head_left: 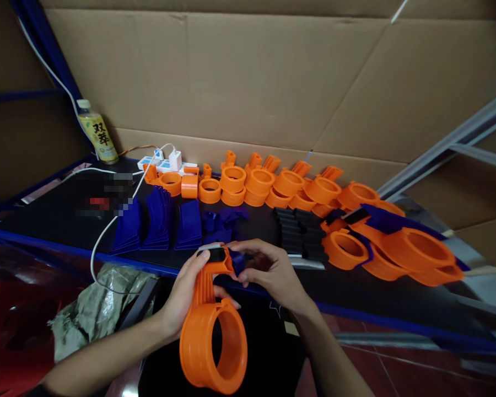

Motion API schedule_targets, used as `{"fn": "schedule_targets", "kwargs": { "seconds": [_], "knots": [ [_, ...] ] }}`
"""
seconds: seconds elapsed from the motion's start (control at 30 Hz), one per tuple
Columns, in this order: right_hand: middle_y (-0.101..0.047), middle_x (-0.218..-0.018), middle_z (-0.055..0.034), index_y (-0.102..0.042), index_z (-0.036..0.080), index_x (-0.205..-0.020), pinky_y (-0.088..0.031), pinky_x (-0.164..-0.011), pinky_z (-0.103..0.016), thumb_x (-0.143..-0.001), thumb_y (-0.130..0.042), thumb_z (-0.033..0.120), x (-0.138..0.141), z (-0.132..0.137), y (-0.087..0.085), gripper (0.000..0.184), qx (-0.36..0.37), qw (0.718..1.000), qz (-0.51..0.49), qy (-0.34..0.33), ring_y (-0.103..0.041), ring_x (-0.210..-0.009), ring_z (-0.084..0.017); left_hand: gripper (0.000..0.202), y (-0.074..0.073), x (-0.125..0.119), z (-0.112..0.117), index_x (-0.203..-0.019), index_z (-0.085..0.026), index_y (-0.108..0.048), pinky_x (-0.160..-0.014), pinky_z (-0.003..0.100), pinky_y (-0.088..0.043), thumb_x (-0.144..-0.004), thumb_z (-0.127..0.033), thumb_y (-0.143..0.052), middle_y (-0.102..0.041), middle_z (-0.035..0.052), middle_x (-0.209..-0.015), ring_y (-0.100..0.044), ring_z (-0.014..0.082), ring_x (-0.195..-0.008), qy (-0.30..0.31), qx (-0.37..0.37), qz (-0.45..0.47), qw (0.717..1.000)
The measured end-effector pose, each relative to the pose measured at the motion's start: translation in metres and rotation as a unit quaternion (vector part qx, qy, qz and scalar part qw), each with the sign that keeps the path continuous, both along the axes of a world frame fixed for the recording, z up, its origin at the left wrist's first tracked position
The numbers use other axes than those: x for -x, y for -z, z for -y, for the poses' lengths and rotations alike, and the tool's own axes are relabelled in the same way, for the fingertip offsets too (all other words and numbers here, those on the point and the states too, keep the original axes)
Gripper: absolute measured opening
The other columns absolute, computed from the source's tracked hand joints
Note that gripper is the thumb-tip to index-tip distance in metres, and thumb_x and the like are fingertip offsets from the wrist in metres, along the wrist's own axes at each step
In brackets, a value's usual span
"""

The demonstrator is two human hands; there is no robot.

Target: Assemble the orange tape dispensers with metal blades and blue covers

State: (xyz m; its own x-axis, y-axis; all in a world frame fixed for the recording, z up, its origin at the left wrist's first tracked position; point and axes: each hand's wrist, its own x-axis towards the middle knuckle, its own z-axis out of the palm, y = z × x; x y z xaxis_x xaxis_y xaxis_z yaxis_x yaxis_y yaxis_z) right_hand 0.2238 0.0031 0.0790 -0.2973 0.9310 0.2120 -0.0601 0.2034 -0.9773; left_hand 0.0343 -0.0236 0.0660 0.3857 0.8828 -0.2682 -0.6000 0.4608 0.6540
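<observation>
My left hand [186, 295] is wrapped round an orange tape dispenser [213, 347], its wide ring hanging toward me and its head tilted up. A black piece with a pale edge [213, 252] sits on the head under my left thumb. My right hand [273, 270] pinches a small dark blue plastic part [237, 262] against the right side of the head; its far fingers are partly hidden. Just beyond my hands lie loose small blue parts [223, 219]. To the right of them are rows of black pieces [300, 229].
Stacks of blue plates [155, 220] stand at the left. Orange dispensers [260, 179] line the back, and finished-looking ones with blue flaps [421, 248] lie at the right. A white cable [107, 226] droops over the bench edge from a power strip [167, 164], near a bottle [98, 132].
</observation>
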Motion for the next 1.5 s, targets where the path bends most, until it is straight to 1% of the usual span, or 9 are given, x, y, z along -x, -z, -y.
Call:
{"fn": "schedule_targets", "kwargs": {
  "seconds": [0.13,0.3,0.57,0.77,0.93,1.07,1.17,1.3,1.5],
  "knots": [
    [-0.076,-0.108,-0.0057,-0.075,0.024,-0.11,-0.057,-0.067,-0.024,-0.075,-0.087,0.028,-0.003,0.002,-0.004,0.037,-0.114,0.986,0.113,0.048,-0.069,-0.085,-0.015,0.044,0.001,0.0,-0.002,-0.128,-0.021,-0.051,-0.058,0.032,-0.061,-0.094,-0.047,-0.062,-0.077,0.0078,-0.095,-0.075,0.022,-0.059,-0.012,0.02,-0.018,1.0],
    [-0.076,-0.113,-0.0077,-0.074,0.025,-0.114,-0.058,-0.068,-0.028,-0.083,-0.08,0.028,-0.012,0.002,-0.011,0.031,-0.228,0.954,0.186,0.05,-0.067,-0.089,-0.018,0.037,0.001,-0.004,-0.001,-0.119,-0.021,-0.048,-0.054,0.034,-0.061,-0.095,-0.045,-0.061,-0.076,0.0064,-0.084,-0.072,0.0214,-0.051,0.022,0.011,-0.038,0.999],
    [-0.077,-0.111,-0.007,-0.071,0.024,-0.117,-0.06,-0.08,-0.036,-0.085,-0.079,0.03,-0.011,0.006,-0.012,0.033,-0.292,0.92,0.257,0.039,-0.069,-0.086,-0.018,0.04,0.002,-0.004,-0.001,-0.121,-0.023,-0.048,-0.059,0.033,-0.062,-0.091,-0.044,-0.065,-0.073,0.003,-0.078,-0.071,0.0177,-0.053,0.017,0.015,-0.06,0.998],
    [-0.076,-0.114,-0.0105,-0.071,0.023,-0.112,-0.06,-0.083,-0.039,-0.086,-0.078,0.025,-0.011,0.006,-0.01,0.027,-0.351,0.899,0.259,0.032,-0.07,-0.1,-0.022,0.037,0.001,0.0,0.001,-0.112,-0.022,-0.05,-0.059,0.031,-0.06,-0.083,-0.03,-0.071,-0.067,-0.0025,-0.072,-0.066,0.0145,-0.051,0.032,-0.047,-0.073,0.996],
    [-0.075,-0.118,-0.0106,-0.069,0.024,-0.116,-0.059,-0.091,-0.043,-0.088,-0.076,0.024,-0.01,0.011,-0.011,0.029,-0.38,0.871,0.308,0.047,-0.071,-0.102,-0.023,0.031,0.005,-0.002,0.003,-0.113,-0.022,-0.051,-0.06,0.029,-0.058,-0.087,-0.028,-0.067,-0.058,-0.0058,-0.067,-0.055,0.0105,-0.054,-0.018,-0.111,-0.111,0.987],
    [-0.074,-0.124,-0.0097,-0.068,0.025,-0.121,-0.059,-0.094,-0.043,-0.092,-0.072,0.023,-0.01,0.019,-0.015,0.03,-0.409,0.845,0.339,0.059,-0.072,-0.105,-0.022,0.034,0.002,-0.001,0.008,-0.117,-0.022,-0.05,-0.062,0.029,-0.057,-0.089,-0.031,-0.066,-0.052,-0.0068,-0.062,-0.047,0.0102,-0.056,-0.004,-0.14,-0.101,0.985],
    [-0.075,-0.123,-0.0093,-0.069,0.026,-0.122,-0.061,-0.087,-0.041,-0.092,-0.072,0.025,-0.009,0.025,-0.02,0.031,-0.427,0.827,0.358,0.075,-0.073,-0.1,-0.022,0.034,-0.002,0.001,0.012,-0.118,-0.022,-0.051,-0.065,0.029,-0.058,-0.089,-0.031,-0.067,-0.049,-0.0076,-0.061,-0.044,0.009,-0.055,-0.008,-0.146,-0.12,0.982],
    [-0.075,-0.121,-0.0095,-0.069,0.025,-0.122,-0.062,-0.08,-0.038,-0.091,-0.073,0.025,-0.009,0.027,-0.024,0.031,-0.432,0.818,0.373,0.077,-0.073,-0.096,-0.022,0.033,-0.003,0.002,0.011,-0.117,-0.022,-0.053,-0.063,0.027,-0.058,-0.088,-0.03,-0.067,-0.047,-0.0078,-0.063,-0.041,0.0085,-0.055,-0.016,-0.146,-0.141,0.979],
    [-0.076,-0.12,-0.0083,-0.069,0.023,-0.118,-0.059,-0.095,-0.042,-0.093,-0.071,0.025,-0.012,0.022,-0.022,0.026,-0.434,0.818,0.371,0.067,-0.073,-0.103,-0.021,0.038,0.0,0.003,0.007,-0.118,-0.022,-0.052,-0.065,0.029,-0.06,-0.087,-0.034,-0.071,-0.046,-0.008,-0.062,-0.043,0.0088,-0.055,-0.002,-0.137,-0.154,0.979]
  ]
}}
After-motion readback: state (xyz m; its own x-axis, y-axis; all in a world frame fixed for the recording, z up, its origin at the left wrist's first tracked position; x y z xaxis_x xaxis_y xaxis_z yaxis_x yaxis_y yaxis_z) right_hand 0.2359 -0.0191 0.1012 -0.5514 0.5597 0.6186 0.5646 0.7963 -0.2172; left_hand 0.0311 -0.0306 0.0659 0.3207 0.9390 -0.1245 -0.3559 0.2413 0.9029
